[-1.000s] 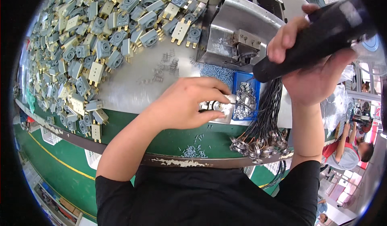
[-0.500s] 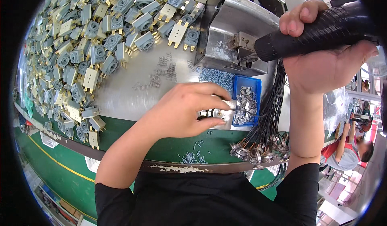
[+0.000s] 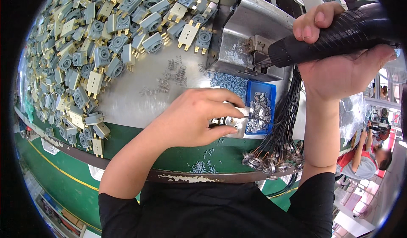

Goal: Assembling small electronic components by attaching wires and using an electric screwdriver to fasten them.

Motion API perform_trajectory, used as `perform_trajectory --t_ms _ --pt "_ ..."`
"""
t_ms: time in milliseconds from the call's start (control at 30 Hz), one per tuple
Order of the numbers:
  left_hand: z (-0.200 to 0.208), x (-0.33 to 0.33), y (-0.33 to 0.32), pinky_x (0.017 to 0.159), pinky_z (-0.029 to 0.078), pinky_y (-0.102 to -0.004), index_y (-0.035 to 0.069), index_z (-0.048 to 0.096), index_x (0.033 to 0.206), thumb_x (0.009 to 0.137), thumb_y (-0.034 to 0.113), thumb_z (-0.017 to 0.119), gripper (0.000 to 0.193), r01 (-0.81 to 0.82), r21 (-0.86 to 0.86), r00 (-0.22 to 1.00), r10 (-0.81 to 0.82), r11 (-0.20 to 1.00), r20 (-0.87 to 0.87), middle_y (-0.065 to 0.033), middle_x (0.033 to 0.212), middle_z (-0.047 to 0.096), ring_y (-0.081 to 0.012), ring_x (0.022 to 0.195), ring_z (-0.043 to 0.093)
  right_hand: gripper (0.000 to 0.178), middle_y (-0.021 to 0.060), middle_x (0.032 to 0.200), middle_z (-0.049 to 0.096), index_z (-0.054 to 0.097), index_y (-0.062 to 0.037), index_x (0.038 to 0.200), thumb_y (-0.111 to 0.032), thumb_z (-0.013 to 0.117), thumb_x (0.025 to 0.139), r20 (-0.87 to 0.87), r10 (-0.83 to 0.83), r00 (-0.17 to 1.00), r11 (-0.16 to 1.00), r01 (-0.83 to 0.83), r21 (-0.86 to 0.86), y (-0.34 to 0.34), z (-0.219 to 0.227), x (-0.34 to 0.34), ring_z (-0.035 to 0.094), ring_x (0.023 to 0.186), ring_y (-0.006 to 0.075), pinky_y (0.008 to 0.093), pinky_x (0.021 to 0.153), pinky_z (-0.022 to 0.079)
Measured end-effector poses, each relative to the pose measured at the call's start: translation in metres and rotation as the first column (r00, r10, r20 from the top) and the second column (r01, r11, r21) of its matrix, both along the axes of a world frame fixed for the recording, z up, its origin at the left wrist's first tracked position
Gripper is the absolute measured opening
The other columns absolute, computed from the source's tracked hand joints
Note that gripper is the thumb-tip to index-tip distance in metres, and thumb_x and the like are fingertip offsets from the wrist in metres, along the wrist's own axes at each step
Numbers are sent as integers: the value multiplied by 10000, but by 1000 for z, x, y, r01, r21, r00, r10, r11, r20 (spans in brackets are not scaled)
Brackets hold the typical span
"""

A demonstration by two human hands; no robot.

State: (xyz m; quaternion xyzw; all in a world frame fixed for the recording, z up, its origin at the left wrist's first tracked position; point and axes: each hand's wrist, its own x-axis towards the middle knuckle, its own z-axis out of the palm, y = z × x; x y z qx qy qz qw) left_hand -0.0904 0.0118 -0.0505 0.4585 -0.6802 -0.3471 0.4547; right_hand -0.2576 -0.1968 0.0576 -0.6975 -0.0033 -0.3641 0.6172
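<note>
- Two bare hands work over a metal tabletop (image 3: 140, 98) in the head view; its near edge is green.
- Left hand (image 3: 193, 119) rests low at the centre, its grip pinching a small grey-and-brass socket part (image 3: 231, 122) between thumb and forefinger, just left of a blue tray (image 3: 271, 93).
- That blue tray holds small metal pieces and stands touching the near side of a steel fixture (image 3: 250, 38).
- Right hand (image 3: 339, 68) is raised at the far right, fingers wrapped tight around a black electric screwdriver (image 3: 335, 34), whose tip points left at the fixture.
- Many grey-and-brass socket parts (image 3: 93, 47) lie heaped across the far left.
- Loose springs (image 3: 171, 74) lie scattered between heap and fixture.
- Small screws (image 3: 227, 80) lie just left of the tray.
- Black wires with ring terminals (image 3: 275, 153) hang over the near edge under the right forearm.
</note>
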Motion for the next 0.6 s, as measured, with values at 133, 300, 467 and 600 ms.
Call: perform_trajectory --t_ms 133,300,467,600 --pt "0 0 0 855 611 -396 82 803 1068 774 132 889 310 -3 0 1000 3 1000 5 -114 1169 765 -319 1015 760 1063 101 961 557 467 -32 1417 -947 297 904 -5 7 1000 999 -7 -32 0 4 -8 555 741 207 388 716 471" --pt "0 1 -1 856 612 -397 86 803 1069 775 135 888 310 1 -1 1000 -1 1000 10 -112 1173 765 -319 1018 761 1067 100 954 556 473 -32 1407 -953 294 898 -7 11 1000 997 -12 -76 2 8 -8 557 732 205 384 706 474" --pt "0 2 0 858 613 -398 92 802 1077 777 130 883 313 -3 -6 1000 4 1000 11 -109 1174 766 -319 1024 760 1071 100 947 556 479 -31 1396 -959 291 893 -5 23 1000 993 -23 -120 8 9 -1 559 723 203 381 695 476" --pt "2 1 0 857 613 -396 92 803 1079 774 130 884 318 -2 -9 1000 2 1000 18 -109 1172 766 -320 1025 759 1075 99 941 555 483 -31 1387 -963 289 889 -6 30 1000 986 -31 -165 17 13 9 561 716 202 379 686 478"
